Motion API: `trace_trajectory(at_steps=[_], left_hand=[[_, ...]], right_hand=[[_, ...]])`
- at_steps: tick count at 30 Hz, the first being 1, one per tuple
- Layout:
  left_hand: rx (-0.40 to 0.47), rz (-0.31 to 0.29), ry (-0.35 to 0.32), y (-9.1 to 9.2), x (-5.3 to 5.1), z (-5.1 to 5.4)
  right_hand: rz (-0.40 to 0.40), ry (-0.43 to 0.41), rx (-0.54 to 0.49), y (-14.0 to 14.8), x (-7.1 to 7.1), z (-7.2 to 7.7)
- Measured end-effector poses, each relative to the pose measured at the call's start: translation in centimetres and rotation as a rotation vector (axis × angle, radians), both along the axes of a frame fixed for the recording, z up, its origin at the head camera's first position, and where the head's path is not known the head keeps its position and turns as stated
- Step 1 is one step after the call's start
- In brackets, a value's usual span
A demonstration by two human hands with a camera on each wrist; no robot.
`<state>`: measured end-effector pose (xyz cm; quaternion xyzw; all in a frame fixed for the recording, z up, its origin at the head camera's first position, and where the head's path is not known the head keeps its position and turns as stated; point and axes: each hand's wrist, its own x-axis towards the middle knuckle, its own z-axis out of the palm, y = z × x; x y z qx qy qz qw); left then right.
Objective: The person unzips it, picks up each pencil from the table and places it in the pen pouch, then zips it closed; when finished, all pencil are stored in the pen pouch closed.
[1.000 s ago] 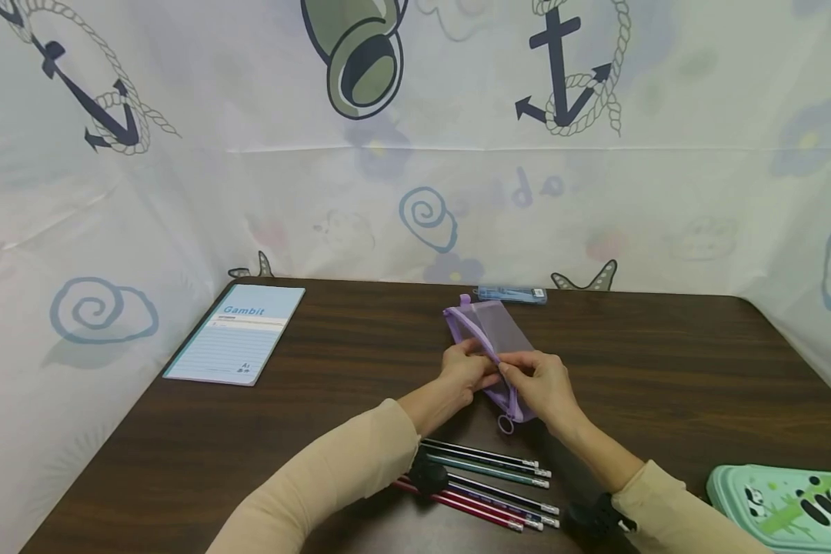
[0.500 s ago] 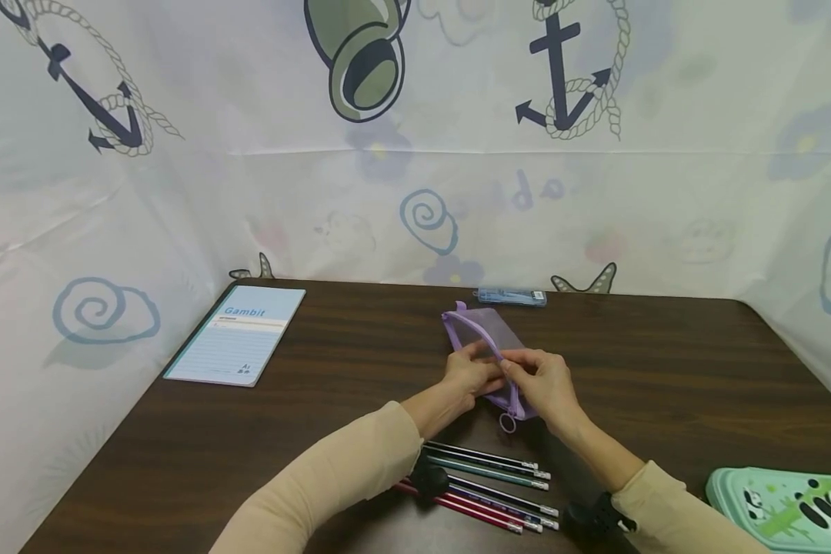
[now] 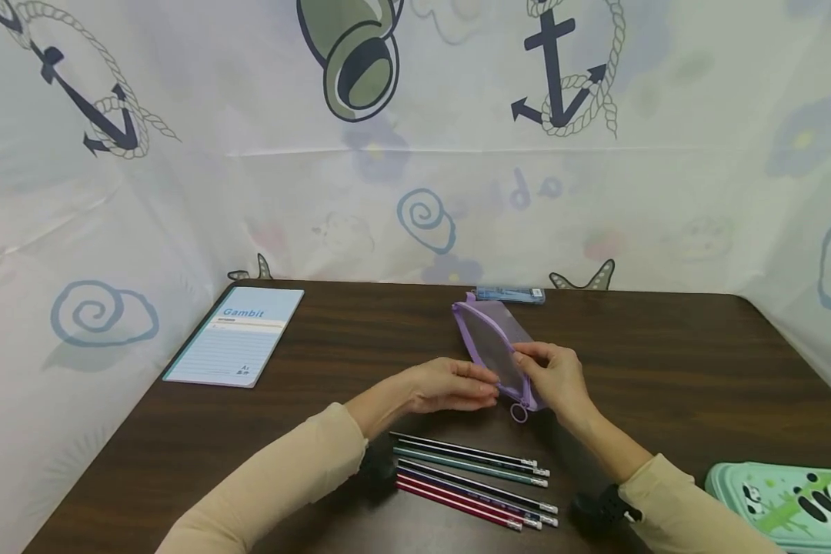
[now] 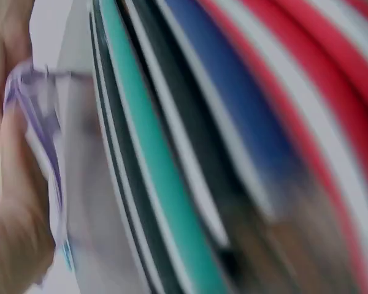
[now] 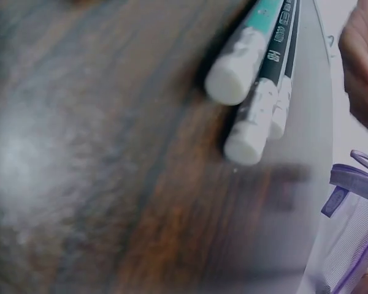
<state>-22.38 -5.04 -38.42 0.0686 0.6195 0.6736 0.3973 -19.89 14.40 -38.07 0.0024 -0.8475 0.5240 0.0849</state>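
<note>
Left hand (image 3: 452, 387) beside purple pouch (image 3: 488, 338), contact unclear

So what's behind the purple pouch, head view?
A blue packet near the far edge of the table, then patterned cloth. Tabletop screened by the purple pouch can't be seen; the packet's left end may be covered too.

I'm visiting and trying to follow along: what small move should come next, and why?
Probably the left hand should reach for the pencils: the purple pouch gapes open, the right hand holds its edge, and the pencils lie outside it, close by.
</note>
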Motion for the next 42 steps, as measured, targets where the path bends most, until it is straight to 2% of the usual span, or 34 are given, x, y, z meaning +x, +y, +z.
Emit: trace_trajectory(at_steps=[2,4,6,9,11,13,20,23,25,29,33,38,42], left_hand=[[-0.056,-0.165,0.028,-1.5,0.1,0.0],[-0.112,-0.275,0.073,-2.5,0.2,-0.2],[-0.157,-0.344,0.144,-3.1,0.5,-0.4],[-0.209,-0.406,0.261,-3.2,0.9,-0.6],[-0.232,-0.425,0.329,-3.0,1.1,-0.6],[-0.243,-0.434,0.367,-2.8,1.2,-0.6],[-0.284,-0.441,0.446,-2.5,1.5,-0.4],[-0.302,-0.451,0.502,-2.4,1.7,-0.3],[-0.317,-0.469,0.567,-2.5,1.7,-0.3],[-0.348,-0.534,0.751,-2.6,1.6,-0.4],[-0.386,-0.588,0.872,-2.6,1.4,-0.2],[-0.501,-0.639,1.042,-2.4,1.3,0.6],[-0.606,-0.641,1.152,-2.5,1.2,1.0]], right_hand=[[0.003,-0.003,-0.011,0.2,0.0,0.0],[0.007,-0.011,-0.022,0.3,0.0,-0.1],[0.011,-0.019,-0.025,0.4,0.1,-0.2],[0.012,-0.027,-0.027,0.4,0.1,-0.2],[0.012,-0.033,-0.029,0.4,0.2,-0.3],[0.012,-0.040,-0.033,0.4,0.3,-0.3],[0.010,-0.053,-0.036,0.5,0.4,-0.1],[0.010,-0.051,-0.038,0.5,0.4,-0.1],[0.010,-0.051,-0.038,0.5,0.4,0.0],[0.008,-0.050,-0.043,0.7,0.5,-0.1],[0.012,-0.047,-0.051,0.8,0.5,-0.1],[0.011,-0.043,-0.064,1.0,0.6,0.0],[0.008,-0.032,-0.070,1.0,0.6,0.2]])
